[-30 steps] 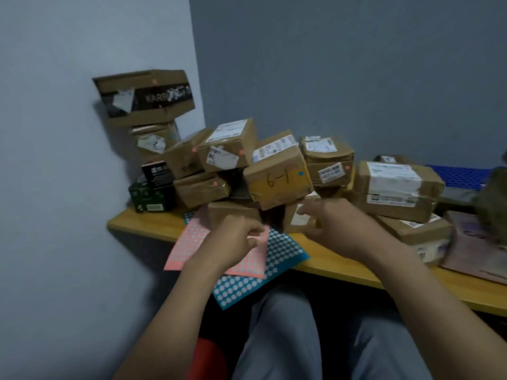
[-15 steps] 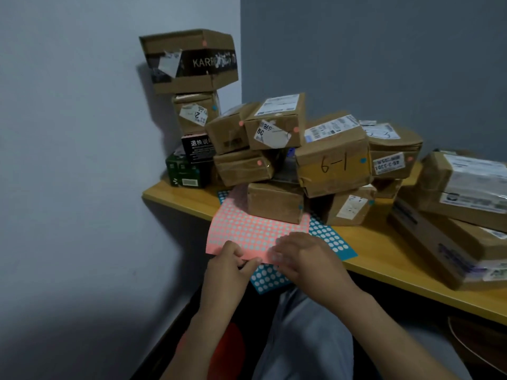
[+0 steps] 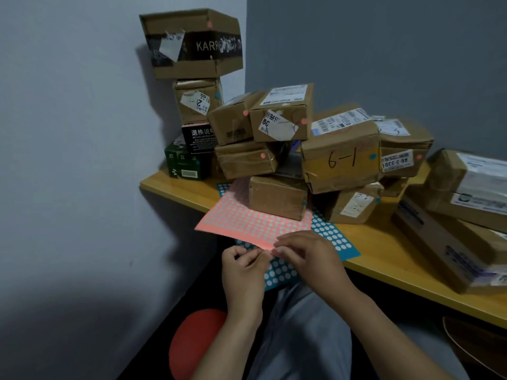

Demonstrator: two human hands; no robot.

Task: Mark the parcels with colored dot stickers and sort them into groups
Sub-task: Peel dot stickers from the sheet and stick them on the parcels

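Observation:
A pink dot-sticker sheet lies over a blue dot-sticker sheet at the front edge of the wooden shelf. My left hand and my right hand meet at the pink sheet's near corner, fingers curled and pinching it. A small brown parcel sits on the back of the pink sheet. Behind it stand stacked parcels, among them the one marked "6-1" with a blue dot and others bearing pink dots.
A tall stack topped by a "KARR" box leans in the wall corner at left. Larger parcels crowd the shelf's right side. My grey-trousered legs and a red seat are below the shelf.
My right hand came back from the parcels to the pink sheet's near corner beside my left hand. The view swung left and closer to the stack.

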